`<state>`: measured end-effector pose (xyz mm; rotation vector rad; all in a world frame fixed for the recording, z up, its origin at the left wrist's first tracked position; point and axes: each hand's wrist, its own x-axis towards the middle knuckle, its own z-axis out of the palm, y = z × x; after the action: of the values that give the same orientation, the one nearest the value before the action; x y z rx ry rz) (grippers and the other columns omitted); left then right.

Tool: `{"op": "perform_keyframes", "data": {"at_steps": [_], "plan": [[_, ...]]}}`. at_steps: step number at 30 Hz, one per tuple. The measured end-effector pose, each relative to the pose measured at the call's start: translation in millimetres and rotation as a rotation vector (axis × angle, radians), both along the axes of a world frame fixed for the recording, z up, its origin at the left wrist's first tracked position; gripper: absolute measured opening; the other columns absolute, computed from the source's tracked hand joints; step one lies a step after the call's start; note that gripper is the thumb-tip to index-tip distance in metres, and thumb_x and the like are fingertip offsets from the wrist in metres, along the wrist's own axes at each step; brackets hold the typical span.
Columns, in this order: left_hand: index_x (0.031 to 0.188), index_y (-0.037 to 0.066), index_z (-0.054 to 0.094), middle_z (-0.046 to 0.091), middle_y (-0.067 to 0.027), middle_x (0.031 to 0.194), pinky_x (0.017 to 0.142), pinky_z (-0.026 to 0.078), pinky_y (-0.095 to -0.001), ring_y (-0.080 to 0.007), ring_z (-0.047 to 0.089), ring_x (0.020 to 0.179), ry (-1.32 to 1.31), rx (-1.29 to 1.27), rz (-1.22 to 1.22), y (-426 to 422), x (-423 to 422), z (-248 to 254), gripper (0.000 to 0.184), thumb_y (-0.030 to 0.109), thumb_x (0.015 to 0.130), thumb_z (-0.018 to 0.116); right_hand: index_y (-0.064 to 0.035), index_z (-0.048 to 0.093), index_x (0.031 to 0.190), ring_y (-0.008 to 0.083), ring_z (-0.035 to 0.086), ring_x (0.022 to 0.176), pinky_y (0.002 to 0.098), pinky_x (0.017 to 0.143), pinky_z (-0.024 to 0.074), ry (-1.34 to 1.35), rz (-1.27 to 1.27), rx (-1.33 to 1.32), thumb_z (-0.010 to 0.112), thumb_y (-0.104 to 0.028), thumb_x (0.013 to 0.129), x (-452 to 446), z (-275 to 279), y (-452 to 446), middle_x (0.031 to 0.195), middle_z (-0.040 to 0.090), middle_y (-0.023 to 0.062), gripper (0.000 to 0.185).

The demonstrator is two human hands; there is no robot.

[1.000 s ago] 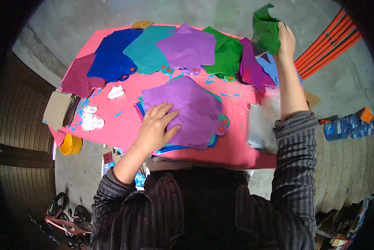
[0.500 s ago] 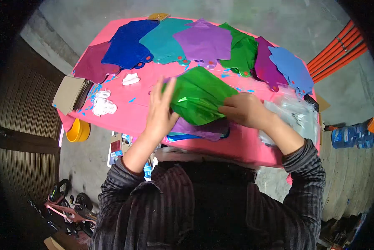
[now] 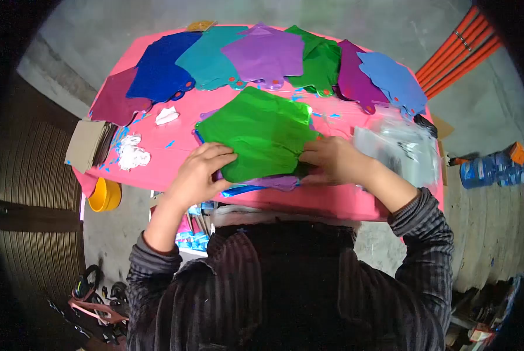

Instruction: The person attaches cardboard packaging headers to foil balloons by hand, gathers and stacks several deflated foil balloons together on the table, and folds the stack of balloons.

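A shiny green sheet (image 3: 256,131) lies on top of a stack of coloured sheets at the near middle of the pink table (image 3: 174,140). Purple and blue edges (image 3: 232,191) of the stack stick out below it. My left hand (image 3: 202,169) is closed on the green sheet's lower left edge, with the fingertips on top. At the right edge, my right hand (image 3: 332,161) pinches the same sheet, its fingers bent. The stack's right side is partly hidden by this hand.
Along the far edge lie maroon (image 3: 118,98), blue (image 3: 165,65), teal, purple, green, magenta and light blue (image 3: 393,82) sheets. Clear plastic bags (image 3: 405,152) are at the right. Cardboard pieces (image 3: 86,145) and white string (image 3: 133,153) sit left. A yellow bucket (image 3: 104,194) stands below.
The green sheet has come from the far right onto the stack and now lies flatter. My right hand came back with it, and my left hand moved slightly down and left.
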<state>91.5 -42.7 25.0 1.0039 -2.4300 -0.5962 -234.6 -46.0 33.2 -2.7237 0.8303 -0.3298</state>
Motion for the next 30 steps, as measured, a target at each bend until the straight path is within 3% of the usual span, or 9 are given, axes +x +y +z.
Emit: {"op": "perform_keyframes", "data": {"at_steps": [1, 4, 9, 12, 14, 19, 22, 27, 30], "plan": [[0.108, 0.003, 0.064, 0.060, -0.0153, 0.114, 0.101, 0.038, -0.0434, -0.0330, 0.053, 0.113, 0.003, -0.001, -0.013, -1, 3, 6, 0.049, 0.003, 0.059, 0.071, -0.0064, 0.060, 0.095, 0.0325, 0.058, 0.076, 0.0420, 0.064, 0.0483, 0.028, -0.015, 0.040, 0.071, -0.022, 0.073, -2, 4, 2, 0.082, 0.056, 0.0114, 0.029], [0.113, 0.002, 0.061, 0.060, -0.0163, 0.113, 0.097, 0.040, -0.0431, -0.0340, 0.052, 0.112, 0.134, 0.177, -0.083, -3, 12, 16, 0.045, 0.020, 0.073, 0.072, -0.0072, 0.061, 0.098, 0.0320, 0.060, 0.080, 0.0422, 0.066, 0.0488, 0.021, -0.175, 0.048, 0.071, -0.025, 0.075, -11, 9, 1, 0.086, 0.058, 0.0118, 0.032], [0.117, 0.004, 0.059, 0.055, -0.0171, 0.124, 0.102, 0.037, -0.0435, -0.0362, 0.048, 0.119, 0.191, 0.152, -0.031, -25, -3, 13, 0.049, 0.020, 0.073, 0.071, -0.0080, 0.063, 0.100, 0.0315, 0.061, 0.086, 0.0418, 0.069, 0.0503, 0.066, -0.358, -0.122, 0.069, -0.028, 0.076, -10, -1, -11, 0.091, 0.061, 0.0115, 0.032], [0.118, 0.005, 0.060, 0.053, -0.0169, 0.126, 0.104, 0.034, -0.0451, -0.0361, 0.046, 0.121, -0.084, -0.061, -0.009, -31, -19, -6, 0.042, 0.024, 0.080, 0.067, -0.0079, 0.062, 0.102, 0.0318, 0.062, 0.087, 0.0416, 0.070, 0.0510, 0.176, -0.368, -0.073, 0.068, -0.029, 0.077, -13, -3, -19, 0.095, 0.061, 0.0116, 0.033], [0.117, 0.006, 0.060, 0.053, -0.0169, 0.127, 0.104, 0.034, -0.0456, -0.0359, 0.046, 0.121, -0.085, -0.095, 0.002, -31, -21, -16, 0.041, 0.024, 0.081, 0.067, -0.0079, 0.062, 0.102, 0.0320, 0.062, 0.087, 0.0414, 0.071, 0.0514, 0.230, -0.368, -0.043, 0.068, -0.030, 0.078, -19, 1, -28, 0.097, 0.061, 0.0116, 0.034], [0.116, 0.007, 0.061, 0.053, -0.0166, 0.127, 0.105, 0.032, -0.0467, -0.0349, 0.045, 0.122, -0.090, -0.133, 0.062, -25, -20, -24, 0.039, 0.024, 0.081, 0.066, -0.0058, 0.064, 0.100, 0.0324, 0.062, 0.088, 0.0428, 0.071, 0.0515, 0.272, -0.761, -0.263, 0.066, -0.031, 0.078, -64, 13, -73, 0.098, 0.061, 0.0137, 0.034], [0.115, 0.007, 0.061, 0.053, -0.0162, 0.127, 0.105, 0.031, -0.0467, -0.0342, 0.045, 0.123, -0.083, -0.129, 0.074, -27, -22, -22, 0.038, 0.023, 0.081, 0.067, -0.0079, 0.066, 0.086, 0.0316, 0.064, 0.083, 0.0460, 0.068, 0.0522, 0.321, -0.872, -0.403, 0.062, -0.025, 0.076, -83, -3, -95, 0.092, 0.063, 0.0126, 0.020], [0.114, 0.007, 0.062, 0.053, -0.0155, 0.127, 0.105, 0.032, -0.0464, -0.0334, 0.045, 0.123, -0.078, -0.120, 0.076, -25, -19, -24, 0.037, 0.022, 0.080, 0.067, -0.0060, 0.066, 0.082, 0.0320, 0.065, 0.081, 0.0457, 0.069, 0.0525, 0.382, -0.809, -0.363, 0.065, -0.026, 0.075, -94, -16, -118, 0.090, 0.063, 0.0126, 0.021], [0.113, 0.007, 0.063, 0.053, -0.0152, 0.127, 0.104, 0.032, -0.0462, -0.0334, 0.045, 0.123, -0.071, -0.120, 0.075, -25, -19, -25, 0.037, 0.021, 0.079, 0.068, -0.0032, 0.064, 0.077, 0.0340, 0.064, 0.080, 0.0452, 0.067, 0.0516, 0.161, -0.814, -0.399, 0.068, -0.024, 0.074, -101, -15, -120, 0.083, 0.063, 0.0140, 0.022]]}}
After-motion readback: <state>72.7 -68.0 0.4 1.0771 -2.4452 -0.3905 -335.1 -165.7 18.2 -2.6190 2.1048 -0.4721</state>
